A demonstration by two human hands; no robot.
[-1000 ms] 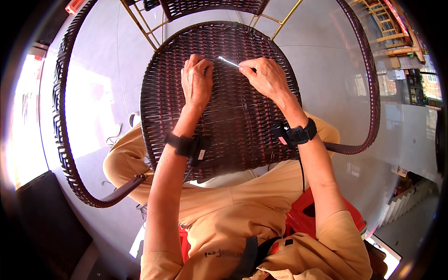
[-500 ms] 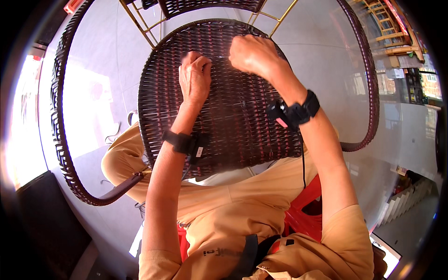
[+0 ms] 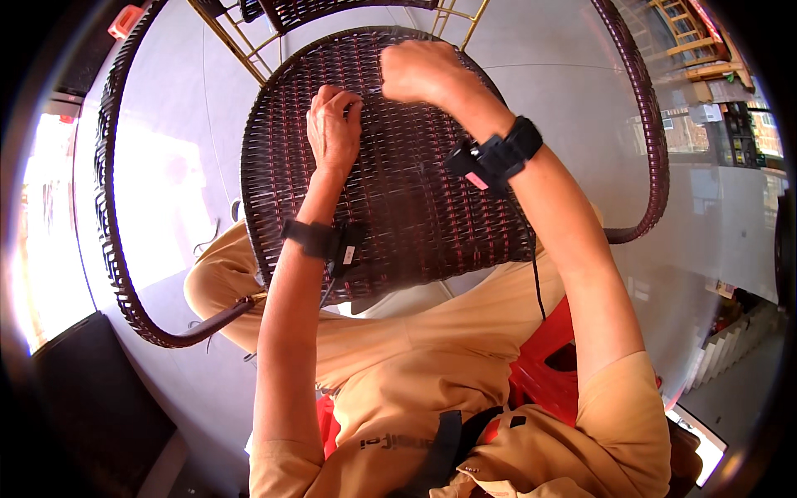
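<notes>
Bright daylight from left of bare left hand (image 3: 334,133); tall white opening (image 3: 50,207) there blown out, detail lost. Glossy pale-grey floor (image 3: 166,174) between opening and hand carries broad white glare; fainter reflections right of hands. Bare right hand (image 3: 423,73) slightly blurred. Dark-brown woven seat (image 3: 390,166) under hands has hazy patch nearer wearer, weave crisper beside left hand. Fisheye bends curved brown woven armrests (image 3: 653,124) around hands; corners black, far-right edge smeared.
</notes>
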